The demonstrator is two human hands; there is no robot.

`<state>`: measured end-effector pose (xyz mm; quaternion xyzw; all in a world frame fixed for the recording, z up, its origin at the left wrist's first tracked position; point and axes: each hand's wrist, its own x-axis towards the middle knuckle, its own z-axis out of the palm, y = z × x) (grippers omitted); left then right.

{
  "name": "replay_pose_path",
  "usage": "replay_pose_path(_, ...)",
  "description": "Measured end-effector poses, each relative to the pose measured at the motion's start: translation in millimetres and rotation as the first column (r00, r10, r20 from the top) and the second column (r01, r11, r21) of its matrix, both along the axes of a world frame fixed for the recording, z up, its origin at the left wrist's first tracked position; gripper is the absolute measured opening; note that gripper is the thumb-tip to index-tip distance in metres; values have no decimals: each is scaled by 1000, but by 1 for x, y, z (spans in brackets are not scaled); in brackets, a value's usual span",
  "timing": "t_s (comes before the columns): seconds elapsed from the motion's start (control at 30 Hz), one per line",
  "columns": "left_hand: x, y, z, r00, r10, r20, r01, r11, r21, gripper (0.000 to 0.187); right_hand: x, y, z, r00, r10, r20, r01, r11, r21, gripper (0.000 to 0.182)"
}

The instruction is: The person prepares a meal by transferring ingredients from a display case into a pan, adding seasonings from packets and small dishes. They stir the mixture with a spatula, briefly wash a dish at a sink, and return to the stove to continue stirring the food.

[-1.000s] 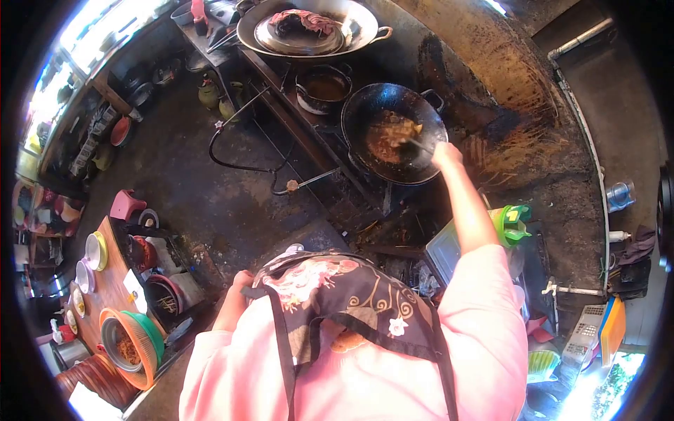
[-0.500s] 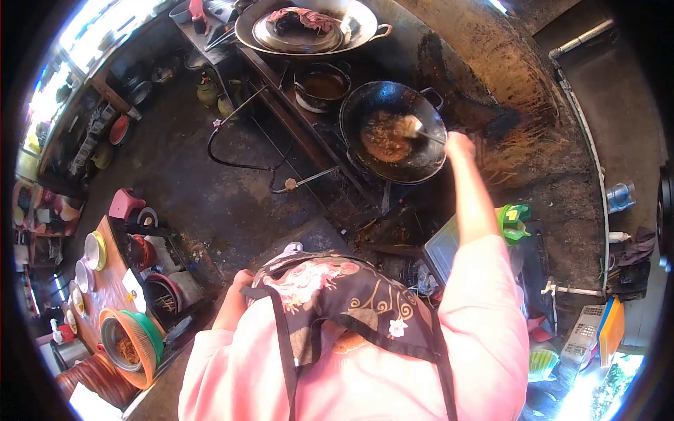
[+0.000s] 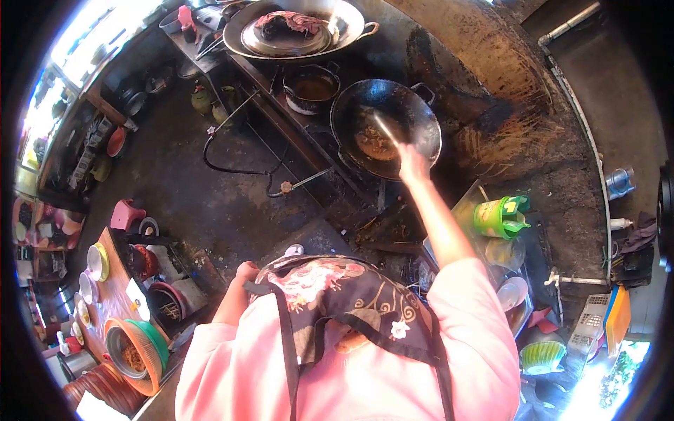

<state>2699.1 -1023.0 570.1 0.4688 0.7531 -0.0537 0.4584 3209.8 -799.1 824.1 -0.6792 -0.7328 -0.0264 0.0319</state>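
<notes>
My right hand (image 3: 414, 163) is closed round the handle of a spatula (image 3: 388, 130), over the near edge of a large black wok (image 3: 418, 112). The spatula is blurred, and its blade reaches into the wok. Brown food (image 3: 375, 142) lies in the bottom of the wok. Beside the wok, to the left, stands a smaller dark pot (image 3: 312, 88) with brown liquid. My left hand (image 3: 246, 272) is by my left side at the edge of the apron (image 3: 316, 281), its fingers curled; whatever it may hold is hidden.
A wide metal pan (image 3: 344, 21) with a lid and pink cloth is at the top. A gas hose (image 3: 235, 167) runs left of the stove. Green container (image 3: 495, 217) stands at right. Left, a table (image 3: 116, 281) bears bowls and an orange basket (image 3: 112, 330).
My right hand has moved left and down, from the wok's right edge to its near edge, and the spatula has swung with it. The green container shows more fully.
</notes>
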Motion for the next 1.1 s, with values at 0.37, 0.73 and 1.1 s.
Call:
replay_pose_path(0.37, 14, 23, 16, 997, -65, -33, 65, 998, -2, 29, 40, -166, 115, 960, -107, -259, 107, 994, -12, 19)
replay_pose_path(0.73, -4, 10, 2, 998, -64, 8, 64, 997, 41, 26, 17, -75, -28, 696, -351, -627, 448, 894, -3, 18)
replay_pose_path(1.1, -4, -11, 12, 997, -39, 65, 39, 999, 6, 30, 2, -61, 45, 915, -363, -175, 339, 929, -150, 17)
